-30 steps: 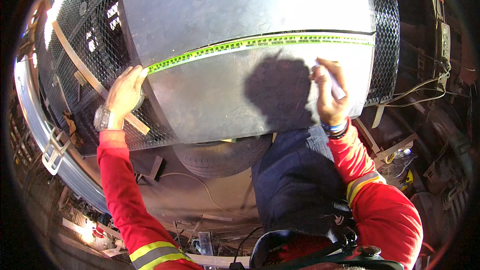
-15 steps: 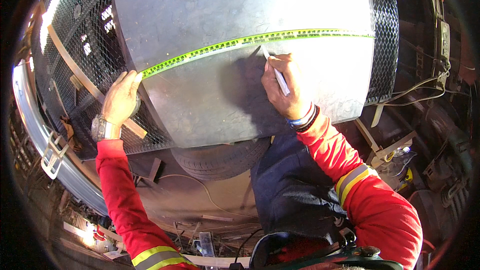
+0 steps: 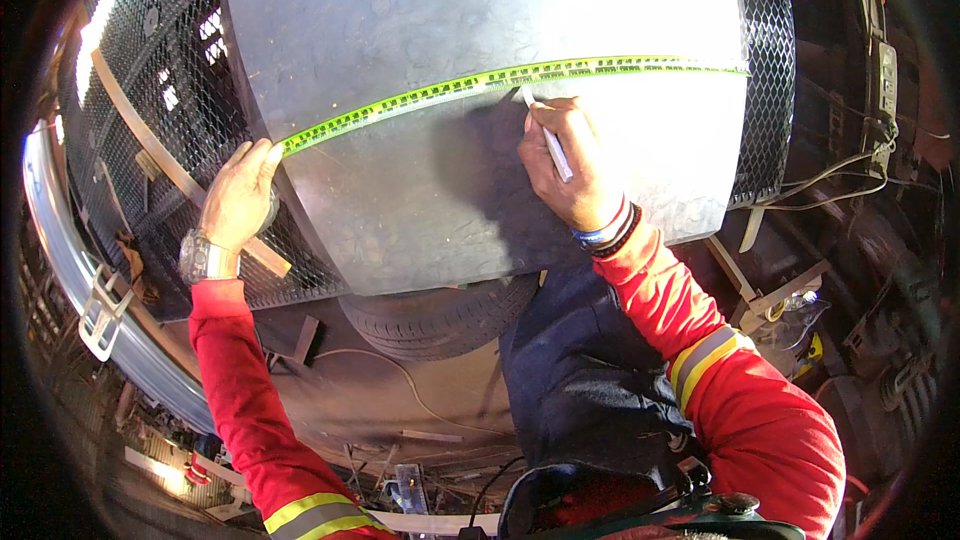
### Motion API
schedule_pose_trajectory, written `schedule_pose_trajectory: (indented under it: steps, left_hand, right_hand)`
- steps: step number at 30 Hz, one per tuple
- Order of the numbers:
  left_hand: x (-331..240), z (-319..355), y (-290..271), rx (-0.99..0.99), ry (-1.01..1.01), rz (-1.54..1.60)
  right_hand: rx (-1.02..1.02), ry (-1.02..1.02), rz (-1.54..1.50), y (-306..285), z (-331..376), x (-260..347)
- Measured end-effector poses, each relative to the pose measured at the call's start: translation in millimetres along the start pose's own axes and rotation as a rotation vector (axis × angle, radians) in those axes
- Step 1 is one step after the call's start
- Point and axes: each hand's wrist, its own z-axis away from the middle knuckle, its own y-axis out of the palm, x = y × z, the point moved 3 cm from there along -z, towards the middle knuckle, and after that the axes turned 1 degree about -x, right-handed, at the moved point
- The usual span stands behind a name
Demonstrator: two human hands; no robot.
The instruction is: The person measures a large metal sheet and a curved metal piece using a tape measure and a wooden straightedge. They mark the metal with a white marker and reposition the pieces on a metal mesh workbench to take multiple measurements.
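A grey metal sheet [image 3: 400, 200] lies flat, and a yellow-green tape measure [image 3: 420, 98] stretches across it from left to right. At the sheet's left edge my left hand [image 3: 238, 195] is closed round the tape's near end; its case is mostly hidden under the palm. My right hand [image 3: 570, 165] is over the sheet's middle, gripping a slim white marker [image 3: 558, 154]. The marker's tip is at the tape's lower edge, and a dark shadow falls on the sheet beside it.
Black expanded mesh [image 3: 768, 90] extends under the sheet and beyond both sides. A tyre [image 3: 440, 320] stands below the front edge. A wooden strip [image 3: 150, 130] lies on the mesh at left. At right hang a power strip [image 3: 887, 80] and cables. Shiny metal lengths [image 3: 120, 340] run along the left.
My right hand and the marker have shifted very slightly left. The tape and my left hand stay almost where they were.
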Motion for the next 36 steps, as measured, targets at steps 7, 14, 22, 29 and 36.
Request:
schedule_pose_trajectory:
  steps: [7,14,22,29,36]
  left_hand:
    - [4.6,-0.8,3.7,0.02,-0.007,-0.007]
    - [-4.5,-0.4,-1.4,-0.023,0.04,0.009]
    - [-2.7,-2.6,-1.0,0.023,0.017,0.042]
    - [0.0,-2.7,-0.8,0.012,0.031,-0.024]
    - [0.7,-1.7,-2.6,0.001,0.02,-0.034]
  right_hand:
    - [0.014,0.094,-0.098,-17.3,-9.3,19.0]
    - [-0.013,0.063,-0.078,-3.4,-1.6,1.9]
    - [0.119,0.071,0.029,-9.9,-10.4,11.3]
    - [0.054,0.31,-0.378,-77.3,-19.5,17.2]
    - [-0.385,0.274,0.723,-160.7,-29.7,-77.5]
